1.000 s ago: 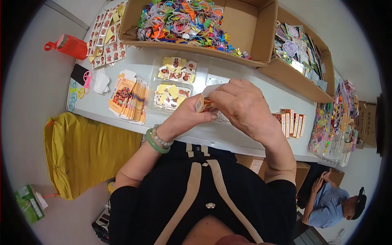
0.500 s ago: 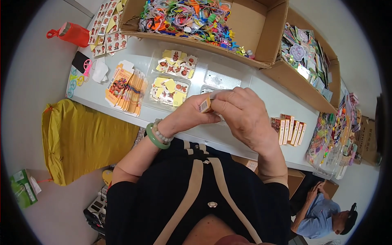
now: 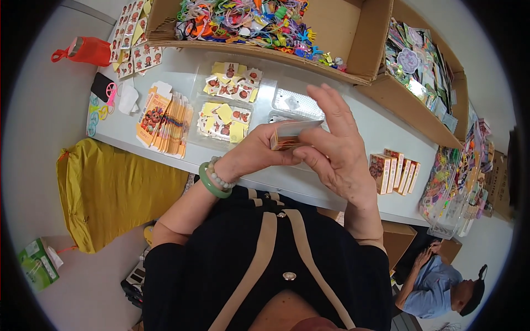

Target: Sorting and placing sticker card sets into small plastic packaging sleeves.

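**Small orange carton held between both hands above the tabletop**

The left hand (image 3: 251,154) holds a small orange carton (image 3: 292,135) in front of the body, just above the near edge of the white tabletop (image 3: 381,132). Its fingers are closed around the lower left end of the carton, with the thumb on top, so the box lies almost level and one long side faces up. The right hand (image 3: 337,149) meets the carton from the other end. The thumb and the lower fingers press on it, while the upper fingers (image 3: 331,105) are spread and lifted away. I judge this grip keeps the carton steady while leaving its top face free to see.

On the left wrist there is a green bangle (image 3: 212,185) next to a bead bracelet. Behind the hands lie clear trays of sticker sheets (image 3: 226,105), and to the left a fanned row of orange packets (image 3: 165,118). Finished cartons of the same kind (image 3: 395,171) stand in a row at the right, near the hand, probably to be easy to reach. A large cardboard box (image 3: 331,27) with colourful small toys is at the far side.

Compared with half a second ago, the right hand has opened: then its fingers were curled over the carton and hid most of it, now they are raised and the carton shows clearly. The hands remain at the same place over the tabletop.
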{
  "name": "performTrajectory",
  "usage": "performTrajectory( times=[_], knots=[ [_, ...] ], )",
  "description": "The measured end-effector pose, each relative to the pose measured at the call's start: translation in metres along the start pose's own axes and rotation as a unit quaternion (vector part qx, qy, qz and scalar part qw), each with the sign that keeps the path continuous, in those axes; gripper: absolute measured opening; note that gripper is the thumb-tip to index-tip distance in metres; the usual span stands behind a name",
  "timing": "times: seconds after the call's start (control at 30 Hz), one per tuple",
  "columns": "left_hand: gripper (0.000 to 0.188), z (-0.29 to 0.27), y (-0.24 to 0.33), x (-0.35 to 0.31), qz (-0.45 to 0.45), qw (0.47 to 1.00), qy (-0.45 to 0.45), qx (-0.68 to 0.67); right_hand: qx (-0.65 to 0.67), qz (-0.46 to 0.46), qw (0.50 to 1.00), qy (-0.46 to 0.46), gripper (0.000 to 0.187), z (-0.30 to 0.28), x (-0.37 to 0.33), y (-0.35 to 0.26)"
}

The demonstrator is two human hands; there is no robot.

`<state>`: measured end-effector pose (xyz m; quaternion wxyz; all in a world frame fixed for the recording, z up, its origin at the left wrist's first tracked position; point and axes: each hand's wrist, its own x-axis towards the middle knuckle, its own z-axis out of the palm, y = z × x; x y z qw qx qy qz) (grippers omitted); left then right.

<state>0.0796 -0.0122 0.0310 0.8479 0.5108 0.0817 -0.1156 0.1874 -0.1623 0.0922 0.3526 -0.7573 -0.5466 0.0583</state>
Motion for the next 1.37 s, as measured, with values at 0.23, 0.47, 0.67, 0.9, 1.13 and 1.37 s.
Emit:
performTrajectory(
  times=[0.23,0.47,0.67,0.9,1.13,1.37],
  knots=[
    [0.051,-0.006,0.001,-0.002,-0.001,1.0,0.007,-0.001,0.352,0.217,0.908,0.07,0.026,0.011,-0.017,0.023],
    [0.038,-0.01,-0.008,-0.006,0.076,0.987,0.019,0.143,0.605,0.335,0.722,0.021,0.03,0.031,-0.028,0.014],
    [0.031,-0.015,-0.006,-0.023,0.086,0.974,-0.012,0.21,0.616,0.384,0.688,-0.007,0.028,0.034,-0.032,-0.013],
    [0.039,-0.013,-0.021,-0.059,-0.011,0.994,-0.045,0.103,0.642,0.446,0.624,0.001,0.02,0.057,-0.052,-0.032],
    [0.055,-0.029,-0.034,-0.101,-0.156,0.983,-0.08,-0.063,0.651,0.527,0.546,-0.023,0.024,0.083,-0.061,-0.06],
    [0.058,-0.036,-0.029,-0.12,-0.11,0.99,-0.086,0.004,0.65,0.476,0.584,-0.102,0.043,0.089,-0.064,-0.059]
  ],
)
